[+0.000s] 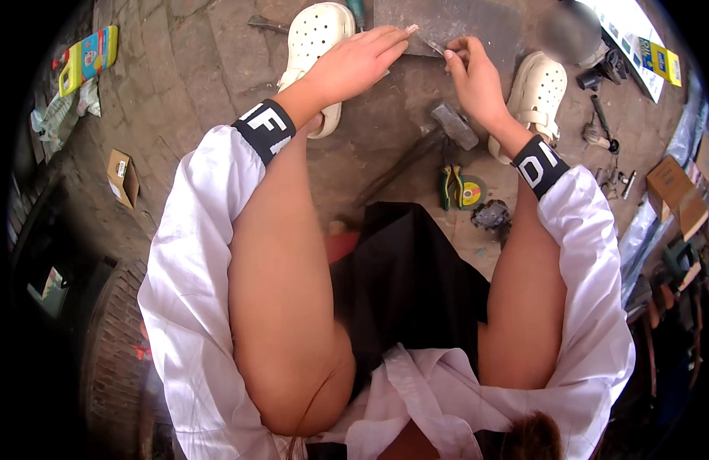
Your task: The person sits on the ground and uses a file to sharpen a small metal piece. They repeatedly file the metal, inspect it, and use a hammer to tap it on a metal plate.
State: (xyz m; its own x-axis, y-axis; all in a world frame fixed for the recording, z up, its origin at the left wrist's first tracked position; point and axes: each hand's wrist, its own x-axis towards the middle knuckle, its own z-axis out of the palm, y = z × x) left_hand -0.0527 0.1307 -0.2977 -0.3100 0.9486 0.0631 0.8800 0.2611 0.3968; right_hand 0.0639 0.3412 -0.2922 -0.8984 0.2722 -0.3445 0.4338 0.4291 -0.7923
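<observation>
My left hand [358, 61] reaches over the grey metal plate [485, 27], fingers together, their tips at a small pale bit I cannot make out. Just right of it my right hand [472, 80] pinches a thin metal piece [434, 46] above that plate. Cream clogs [312, 31] are on my feet on either side. Below my hands lie a hammer [455, 126], green-and-yellow pliers [446, 186], a disc with a yellow label [471, 196] and a dark metal part [490, 216]. A teal-handled tool [356, 11] lies beside the plate, partly out of view.
The paved floor [185, 92] holds a yellow jug [88, 60] and small box [122, 180] at left. At right are metal parts [600, 134], a white board [626, 46] with a yellow packet, and cardboard [672, 188] by plastic wrap.
</observation>
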